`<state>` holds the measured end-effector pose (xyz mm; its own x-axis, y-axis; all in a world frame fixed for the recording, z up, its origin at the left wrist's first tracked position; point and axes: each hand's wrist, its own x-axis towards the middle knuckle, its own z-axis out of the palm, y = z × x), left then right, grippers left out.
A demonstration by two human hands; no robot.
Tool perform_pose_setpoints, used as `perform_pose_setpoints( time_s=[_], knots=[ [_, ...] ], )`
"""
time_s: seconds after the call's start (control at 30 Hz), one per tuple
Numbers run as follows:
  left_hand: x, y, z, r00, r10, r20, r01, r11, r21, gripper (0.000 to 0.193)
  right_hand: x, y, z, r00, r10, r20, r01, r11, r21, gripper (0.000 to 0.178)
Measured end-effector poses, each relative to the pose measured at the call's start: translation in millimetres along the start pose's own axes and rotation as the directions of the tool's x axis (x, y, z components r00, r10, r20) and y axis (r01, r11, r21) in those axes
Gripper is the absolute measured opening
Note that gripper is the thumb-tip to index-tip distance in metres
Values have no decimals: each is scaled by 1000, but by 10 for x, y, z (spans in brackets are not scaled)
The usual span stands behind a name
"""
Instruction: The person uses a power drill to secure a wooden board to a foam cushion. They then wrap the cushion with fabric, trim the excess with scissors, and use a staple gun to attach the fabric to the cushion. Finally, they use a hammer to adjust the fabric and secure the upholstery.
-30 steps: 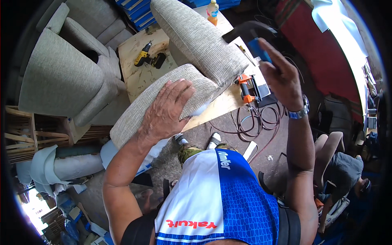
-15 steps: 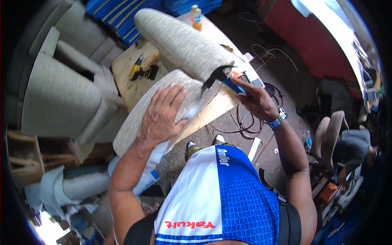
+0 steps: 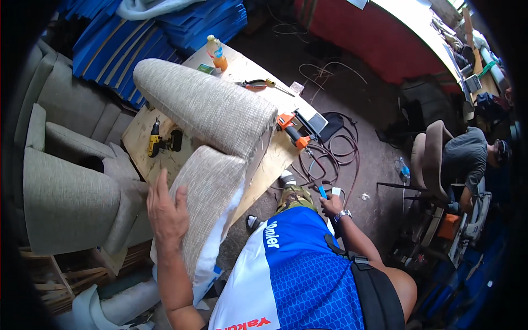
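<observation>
My right hand (image 3: 333,205) is low beside my leg, closed round the blue handle of a hammer (image 3: 322,190). My left hand (image 3: 168,213) has its fingers stretched out at the left edge of a grey-beige upholstered furniture piece (image 3: 206,181); whether it touches the fabric I cannot tell. The piece has two rounded sections and rests on a wooden table (image 3: 264,184). White padding (image 3: 212,247) shows along its near, unfinished side. An orange and black staple gun (image 3: 294,131) with a hose lies at the table's right corner, by the end of the far section.
A yellow and black drill (image 3: 158,138), pliers (image 3: 254,84), a screwdriver (image 3: 279,87) and a bottle (image 3: 216,54) are on the table. Coiled hoses (image 3: 344,144) lie on the floor. A grey sofa (image 3: 71,198) stands left. Another person (image 3: 467,154) is at the right.
My right hand has brought the hammer down from the upholstered edge to beside my leg. My left hand has lifted off the fabric's top and shifted left. The view has turned.
</observation>
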<state>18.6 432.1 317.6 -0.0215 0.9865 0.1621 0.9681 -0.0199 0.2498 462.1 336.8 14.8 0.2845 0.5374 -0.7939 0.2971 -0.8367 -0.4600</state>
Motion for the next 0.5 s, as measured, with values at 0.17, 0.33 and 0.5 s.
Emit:
perform_pose_setpoints(
  time_s=[0.17,0.33,0.5],
  knots=[
    [71,113,23,977,-158,144,164,986,-29,48,1465,-767,-46,875,-471,108,473,881,13,25],
    [87,214,-60,961,-242,133,246,969,-13,45,1486,-2312,66,910,-269,316,206,954,219,28],
    [-638,-212,-196,690,-721,64,723,690,-12,53,1700,-2829,125,854,-406,326,424,906,17,34]
  ],
)
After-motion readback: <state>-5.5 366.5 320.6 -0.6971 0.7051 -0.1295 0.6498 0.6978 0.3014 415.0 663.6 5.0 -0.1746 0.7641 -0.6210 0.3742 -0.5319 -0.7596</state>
